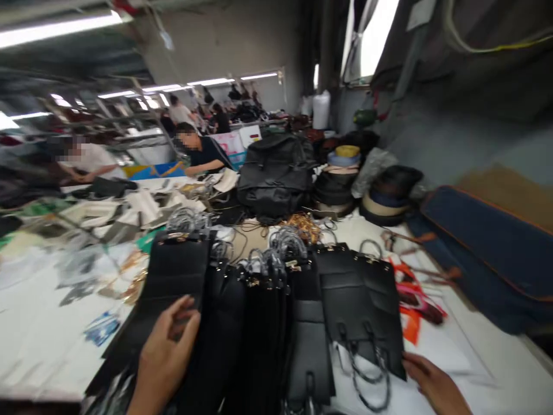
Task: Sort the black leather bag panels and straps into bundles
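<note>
Several flat black leather bag panels, with cord handles and gold-coloured fittings, stand and lie in a row across the table. My left hand (166, 349) is over the leftmost black bag panel (177, 266), its fingers loosely curved and thumb apart. At the right end, my right hand (434, 381) has its fingertips at the lower corner of another black bag panel (358, 291) and appears to pinch it. A dark looped handle (369, 374) hangs from that panel's lower part. Between my hands, a tight stack of black panels (263, 334) stands on edge.
Behind the row sit a large black bag (276, 176) and stacked rolls of strap (337, 187). A navy case (488, 242) with orange piping lies at right. Pale scraps (142, 207) cover the left rear of the white table (34, 328). Several people work farther back.
</note>
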A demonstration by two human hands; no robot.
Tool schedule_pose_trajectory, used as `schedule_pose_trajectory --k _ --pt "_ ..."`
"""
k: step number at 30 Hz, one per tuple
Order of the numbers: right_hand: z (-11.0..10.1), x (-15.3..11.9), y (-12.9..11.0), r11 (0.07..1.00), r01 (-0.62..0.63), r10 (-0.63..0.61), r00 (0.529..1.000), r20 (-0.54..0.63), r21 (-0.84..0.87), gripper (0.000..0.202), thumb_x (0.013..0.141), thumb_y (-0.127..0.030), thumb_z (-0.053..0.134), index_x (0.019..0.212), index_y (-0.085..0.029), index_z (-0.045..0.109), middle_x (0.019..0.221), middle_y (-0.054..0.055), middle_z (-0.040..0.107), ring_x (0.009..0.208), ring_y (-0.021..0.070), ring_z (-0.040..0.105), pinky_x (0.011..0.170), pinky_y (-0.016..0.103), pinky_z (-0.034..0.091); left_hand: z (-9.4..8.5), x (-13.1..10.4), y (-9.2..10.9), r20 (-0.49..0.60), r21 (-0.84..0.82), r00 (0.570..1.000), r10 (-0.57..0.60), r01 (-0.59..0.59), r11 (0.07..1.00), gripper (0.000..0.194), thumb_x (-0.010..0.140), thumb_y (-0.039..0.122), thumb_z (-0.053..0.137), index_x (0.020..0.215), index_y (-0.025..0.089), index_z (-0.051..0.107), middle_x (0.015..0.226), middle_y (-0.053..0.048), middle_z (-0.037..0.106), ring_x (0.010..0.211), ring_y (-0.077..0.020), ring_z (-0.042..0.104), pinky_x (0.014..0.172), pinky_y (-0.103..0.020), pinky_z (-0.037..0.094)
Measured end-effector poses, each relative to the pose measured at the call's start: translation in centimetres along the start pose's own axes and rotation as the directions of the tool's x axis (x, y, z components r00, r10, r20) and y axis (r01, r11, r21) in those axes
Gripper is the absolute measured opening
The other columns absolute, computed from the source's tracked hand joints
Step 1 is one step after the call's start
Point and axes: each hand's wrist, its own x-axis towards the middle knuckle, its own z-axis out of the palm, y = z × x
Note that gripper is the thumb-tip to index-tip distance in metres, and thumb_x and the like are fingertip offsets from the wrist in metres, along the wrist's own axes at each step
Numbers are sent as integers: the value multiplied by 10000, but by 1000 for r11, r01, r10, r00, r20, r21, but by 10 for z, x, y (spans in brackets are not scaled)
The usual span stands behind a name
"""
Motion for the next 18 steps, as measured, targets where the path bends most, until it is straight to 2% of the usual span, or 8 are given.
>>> schedule_pose_trajectory --k 2,3,5,7,10,13,15,18 --pt "-2 6 -12 1000 -1 -1 997 -83 -21 386 641 -612 657 851 -302 749 924 64 767 921 342 715 807 474 587 49 -34 10 185 -75 981 -53 68 995 713 679 664 677 1231 219 600 1159 -82 678 906 -281 704 885 -466 586" --pt "-1 12 -20 998 51 -55 993 -101 -39 399 680 -586 623 888 -268 745 932 70 767 915 331 716 838 468 575 72 -48 13 251 -105 965 -80 109 988 734 650 676 696 1210 209 611 1154 -91 680 931 -295 704 895 -471 587" --pt "-1 25 -34 992 110 -117 984 -133 -62 401 716 -541 589 926 -232 735 924 70 764 911 312 715 868 448 556 109 -71 11 311 -148 942 -122 175 973 758 619 686 715 1184 189 621 1182 -109 672 1025 -326 685 935 -480 576" --pt "1 39 -42 990 132 -139 981 -135 -56 400 745 -512 571 975 -221 723 930 62 761 919 290 715 877 418 548 135 -86 2 323 -144 933 -157 213 966 761 605 691 717 1166 184 628 1222 -118 656 1120 -351 649 975 -491 556" --pt "8 61 -48 990 141 -144 984 -107 -29 410 770 -485 574 1044 -207 700 990 72 755 946 263 716 881 374 547 153 -104 -15 301 -57 935 -187 214 975 751 585 688 710 1137 183 640 1282 -133 632 1242 -385 570 1048 -523 496" --pt "24 88 -61 989 146 -147 985 -86 -20 433 774 -461 608 1093 -178 679 1030 108 745 970 269 710 884 370 537 156 -119 -24 300 37 929 -216 215 976 747 599 667 694 1142 159 632 1312 -162 621 1299 -390 523 1130 -540 403" --pt "40 107 -76 989 150 -151 986 -77 -20 421 773 -451 633 1086 -173 681 963 110 752 944 287 712 849 381 538 156 -126 -22 312 72 917 -248 237 969 739 626 658 676 1152 140 628 1308 -175 626 1295 -389 530 1142 -540 386" --pt "63 128 -104 984 179 -179 982 -66 -9 364 767 -448 670 1024 -193 705 867 90 754 891 300 713 785 373 539 157 -129 -10 310 97 910 -276 258 961 684 635 652 670 1108 158 649 1258 -151 663 1247 -394 569 1092 -533 449"
